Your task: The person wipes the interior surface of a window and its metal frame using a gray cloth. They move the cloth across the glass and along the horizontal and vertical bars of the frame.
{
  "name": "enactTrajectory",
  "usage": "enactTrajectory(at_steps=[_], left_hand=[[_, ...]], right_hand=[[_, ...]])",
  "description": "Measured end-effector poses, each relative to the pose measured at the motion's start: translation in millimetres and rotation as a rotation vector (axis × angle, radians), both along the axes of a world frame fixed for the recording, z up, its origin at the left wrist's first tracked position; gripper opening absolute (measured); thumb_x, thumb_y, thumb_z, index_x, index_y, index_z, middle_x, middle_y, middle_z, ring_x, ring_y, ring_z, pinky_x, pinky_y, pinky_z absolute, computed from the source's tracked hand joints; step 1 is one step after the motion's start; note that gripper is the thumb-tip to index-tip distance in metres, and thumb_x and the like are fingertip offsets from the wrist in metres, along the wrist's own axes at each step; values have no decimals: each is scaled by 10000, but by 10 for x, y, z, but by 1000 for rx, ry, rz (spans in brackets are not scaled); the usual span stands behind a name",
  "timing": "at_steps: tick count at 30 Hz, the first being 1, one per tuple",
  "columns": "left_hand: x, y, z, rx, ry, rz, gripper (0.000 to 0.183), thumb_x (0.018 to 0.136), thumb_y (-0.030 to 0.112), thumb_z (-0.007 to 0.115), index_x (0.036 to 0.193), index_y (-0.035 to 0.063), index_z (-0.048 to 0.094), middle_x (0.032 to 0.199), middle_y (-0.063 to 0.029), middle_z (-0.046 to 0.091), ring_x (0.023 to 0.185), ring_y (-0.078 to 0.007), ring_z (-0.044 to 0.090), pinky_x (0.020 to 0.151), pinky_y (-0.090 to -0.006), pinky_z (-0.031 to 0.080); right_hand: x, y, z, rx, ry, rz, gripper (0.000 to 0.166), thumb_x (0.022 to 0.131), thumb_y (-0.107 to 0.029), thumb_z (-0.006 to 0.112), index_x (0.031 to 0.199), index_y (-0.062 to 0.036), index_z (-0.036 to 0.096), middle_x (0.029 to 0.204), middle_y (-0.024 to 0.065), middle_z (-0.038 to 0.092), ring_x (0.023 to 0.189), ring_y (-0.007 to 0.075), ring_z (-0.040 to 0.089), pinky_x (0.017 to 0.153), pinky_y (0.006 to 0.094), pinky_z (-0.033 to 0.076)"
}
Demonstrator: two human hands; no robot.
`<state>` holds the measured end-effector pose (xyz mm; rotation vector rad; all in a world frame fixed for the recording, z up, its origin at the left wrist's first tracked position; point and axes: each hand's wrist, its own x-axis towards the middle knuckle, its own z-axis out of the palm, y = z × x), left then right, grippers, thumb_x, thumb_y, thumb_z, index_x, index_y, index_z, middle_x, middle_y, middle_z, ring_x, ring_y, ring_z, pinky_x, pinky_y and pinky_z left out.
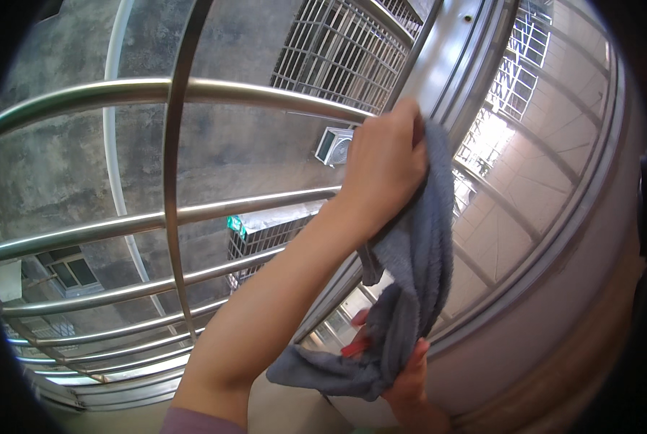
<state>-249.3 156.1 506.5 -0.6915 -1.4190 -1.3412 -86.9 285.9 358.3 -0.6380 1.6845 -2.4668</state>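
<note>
A grey terry cloth (429,228) hangs in folds between my two hands. My left hand (388,157), its fingers curled over the cloth's upper end, is at the metal window frame (437,59); whether its knuckles touch the frame, I cannot tell. Lower down, my right hand (410,374) grips the bunched bottom of the cloth, with a loose flap (318,371) sticking out to the left. The cloth hides much of the right hand. A small red patch (356,347) shows beside the cloth there; what it is, I cannot make out.
Steel guard bars (96,222) cross the left side, joined by a flat upright bar (173,163). On the right is a glass pane (518,217) with reflections of bars. Beyond the bars are a grey wall (237,146), an air-conditioner unit (335,146) and a white pipe (112,146).
</note>
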Motion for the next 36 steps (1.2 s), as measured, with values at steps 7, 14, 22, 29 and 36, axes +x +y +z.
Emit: enactTrajectory(at_steps=[7,14,22,29,36], left_hand=[[285,-27,-1723,-218,-418,-45,85,836,85,551,899,44,512,720,-212,606,687,-419,601,603,-491,457],[306,-89,-1478,-162,-283,-35,110,810,58,588,880,26,510,718,-217,605,690,-409,607,598,-474,467],[0,69,719,-76,44,166,87,765,19,601,814,-10,537,720,-207,610,730,-383,618,649,-430,470],[-6,-34,2042,-67,117,410,149,741,129,637,812,11,694,843,-190,673,822,-346,652,764,-387,510],[-198,-10,1742,-142,-148,120,200,794,192,621,915,49,692,934,-209,671,920,-363,646,831,-433,501]], right_hand=[[384,209,-560,637,-252,39,653,868,-234,670,1348,40,323,1249,141,521,1069,159,550,959,304,414],[543,248,-32,627,-94,-3,684,827,-182,702,1353,43,325,1248,114,535,1077,161,550,963,303,416],[498,371,682,87,66,-64,1011,704,-409,796,1387,80,234,1153,215,559,1016,265,600,848,396,509],[400,110,667,25,236,-102,954,785,-112,726,1460,35,68,1358,206,403,1260,301,419,1058,394,322],[418,275,530,90,86,-172,601,821,77,551,1363,50,294,1157,154,572,1029,216,596,891,332,476]])
